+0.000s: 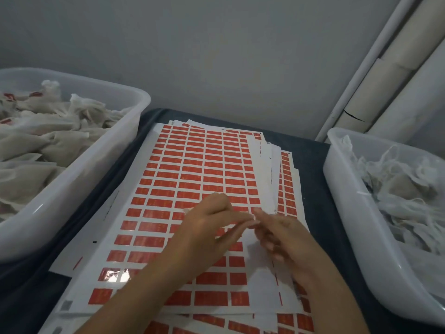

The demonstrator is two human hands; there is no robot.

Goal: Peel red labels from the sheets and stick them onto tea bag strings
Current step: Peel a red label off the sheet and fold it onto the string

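Two bare hands met over a stack of red label sheets (183, 179) at the centre of the frame, on a dark worktop (313, 179). The left hand (207, 227) reached in from the lower left, its fingers stretched toward the right hand (284, 237), whose fingertips (258, 214) pointed up and left. The two sets of fingertips touched at a small pale scrap (252, 216), apparently pinched between them; motion blur made it impossible to say whether it was a label, its backing or a string end, and neither grip could be read with certainty.

The sheets lay directly beneath both hands, long axis running from the lower edge of the frame toward the upper centre. The nearest full labels sat just left of the left hand, the closer one for the next peel. Tagged tea bags filled the tub (134, 92) at the upper left; a tub (337, 165) of loose bags and strings stood at the right, nearer the right hand.
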